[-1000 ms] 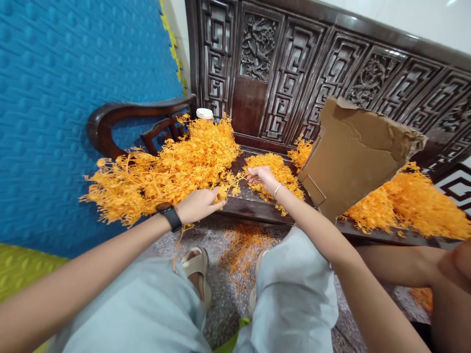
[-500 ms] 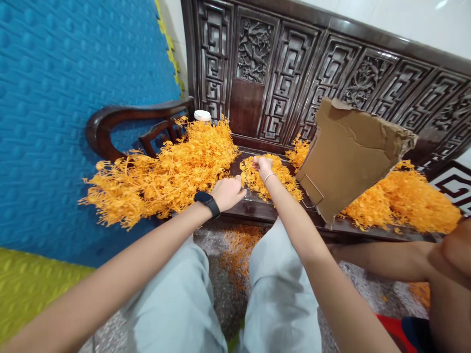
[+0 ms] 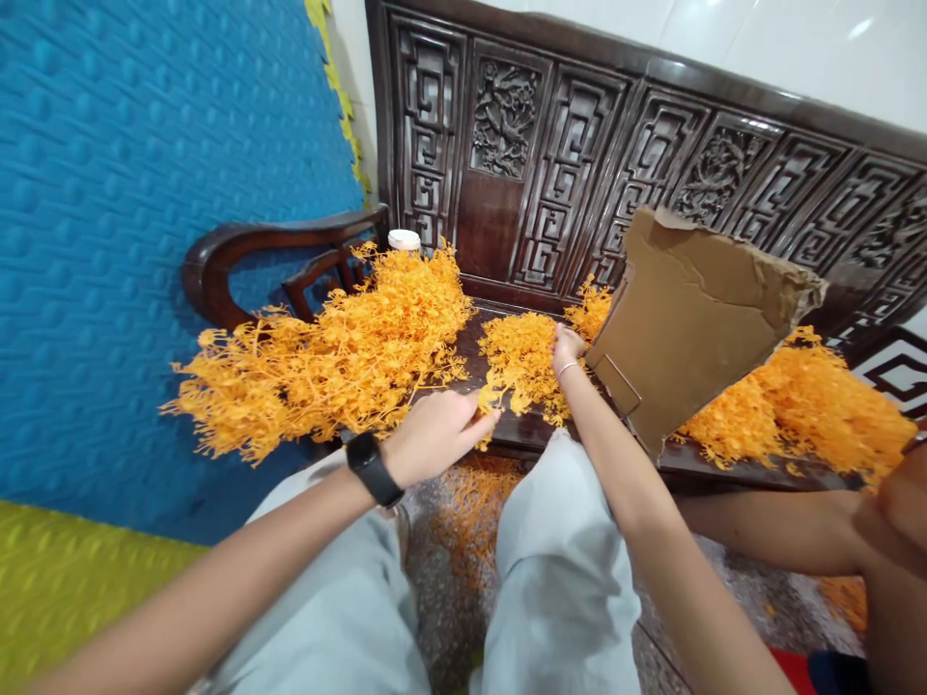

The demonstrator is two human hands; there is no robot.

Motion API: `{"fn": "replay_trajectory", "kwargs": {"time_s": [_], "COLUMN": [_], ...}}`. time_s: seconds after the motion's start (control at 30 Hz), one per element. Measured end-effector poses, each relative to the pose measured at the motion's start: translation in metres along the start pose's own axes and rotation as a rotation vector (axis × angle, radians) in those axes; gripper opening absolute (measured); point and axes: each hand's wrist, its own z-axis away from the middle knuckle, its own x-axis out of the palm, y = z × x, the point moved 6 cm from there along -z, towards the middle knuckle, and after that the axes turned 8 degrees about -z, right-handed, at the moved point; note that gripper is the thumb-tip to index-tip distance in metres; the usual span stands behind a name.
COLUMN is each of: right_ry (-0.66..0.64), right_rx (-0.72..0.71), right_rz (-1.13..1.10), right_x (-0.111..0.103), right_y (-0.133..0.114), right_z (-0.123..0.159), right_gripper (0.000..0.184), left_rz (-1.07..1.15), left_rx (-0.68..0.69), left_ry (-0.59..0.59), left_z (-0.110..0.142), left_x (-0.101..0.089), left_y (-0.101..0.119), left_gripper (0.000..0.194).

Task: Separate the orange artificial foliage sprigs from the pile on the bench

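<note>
My left hand [image 3: 443, 434], with a black watch at its wrist, is over the bench's front edge. Its thumb and fingers close on a small orange plastic piece [image 3: 492, 394], part of which shows past the fingertips. My right hand [image 3: 569, 346], wearing a thin bracelet, is curled at the right side of the middle heap of orange plastic pieces [image 3: 522, 352]. Whatever its fingers grip is hidden. Left of my hands lies a large tangled pile of orange branching plastic pieces [image 3: 362, 352].
A bent cardboard sheet [image 3: 706, 309] stands on the dark carved wooden bench [image 3: 487, 220], with more orange pieces [image 3: 832, 401] behind it. A white-lidded container [image 3: 404, 238] is by the armrest [image 3: 210, 256]. Orange bits [image 3: 474, 526] litter the floor. Another person's limb [image 3: 774, 521] is at right.
My right hand has shifted right across the middle heap. My left hand has come down and nearer to me, and an orange piece now shows at its fingers. The view has tilted slightly.
</note>
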Motion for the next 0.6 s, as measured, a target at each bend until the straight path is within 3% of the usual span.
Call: {"fn": "replay_trajectory", "kwargs": {"time_s": [0.17, 0.3, 0.4, 0.47, 0.6], "right_ry": [-0.064, -0.223, -0.369, -0.516, -1.071], "right_rx": [0.044, 0.079, 0.104, 0.131, 0.217], "right_rz": [-0.019, -0.011, 0.006, 0.026, 0.094], "right_x": [-0.009, 0.000, 0.007, 0.015, 0.041], "right_y": [0.008, 0.004, 0.001, 0.000, 0.000], "right_z": [0.001, 0.012, 0.027, 0.043, 0.096], "right_gripper": [0.012, 0.026, 0.020, 0.011, 0.033], "left_rz": [-0.196, -0.292, -0.310, -0.303, -0.276], "left_rx": [0.044, 0.031, 0.021, 0.054, 0.152], "left_ry": [-0.050, -0.122, -0.092, -0.071, -0.061], "left_z": [0.004, 0.007, 0.012, 0.016, 0.022], "left_x": [0.014, 0.027, 0.027, 0.027, 0.025], "left_y": [-0.022, -0.044, -0.051, -0.050, -0.039], "left_gripper": [0.042, 0.042, 0.041, 0.038, 0.026]}}
